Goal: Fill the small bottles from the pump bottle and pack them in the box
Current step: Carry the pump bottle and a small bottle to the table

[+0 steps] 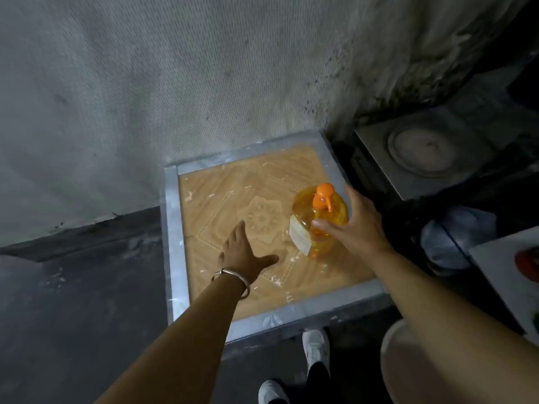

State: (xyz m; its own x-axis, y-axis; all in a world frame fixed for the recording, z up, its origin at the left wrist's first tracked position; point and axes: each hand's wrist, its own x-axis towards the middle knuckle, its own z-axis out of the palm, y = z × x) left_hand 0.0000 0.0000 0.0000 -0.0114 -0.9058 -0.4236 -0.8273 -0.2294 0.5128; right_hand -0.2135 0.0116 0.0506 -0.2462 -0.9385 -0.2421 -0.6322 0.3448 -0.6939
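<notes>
One stove (431, 153) beside table (172, 228).

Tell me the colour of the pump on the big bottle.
Orange pump, on the yellow pump bottle; seen in the head view.

A patterned tile tabletop (227, 196) stands against a grey wall (175, 83), white shoes (315, 346) below.

The pump bottle (319, 221) stands at the counter (221, 182)'s right side, frame centre-right; a stove (431, 153) sits upper right of it.
</notes>
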